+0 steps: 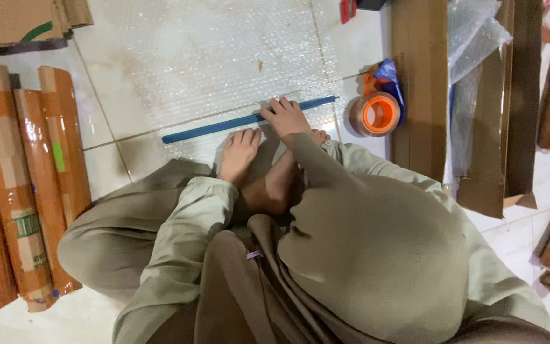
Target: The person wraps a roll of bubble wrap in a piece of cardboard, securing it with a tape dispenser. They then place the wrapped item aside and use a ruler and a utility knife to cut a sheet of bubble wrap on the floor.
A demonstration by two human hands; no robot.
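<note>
On the tiled floor, a long blue rod (249, 119) lies across bubble wrap (224, 57). The right hand (286, 116) presses its fingers onto the rod, seemingly pinching it; the left hand (239, 153) rests flat and released on the wrap's near edge, beside an orange tape dispenser (378, 108).

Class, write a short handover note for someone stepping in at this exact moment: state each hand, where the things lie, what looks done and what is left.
Left hand: open, flat on the near edge of the bubble wrap sheet spread on the tiled floor.
Right hand: fingers resting on the long blue strip, which lies across the sheet.
Orange tape dispenser sits right of the strip, untouched.
Done, as it looks: sheet laid out, strip placed on it; taped brown rolls lie stacked at left.
Left: the strip is not yet wrapped or taped.
</note>
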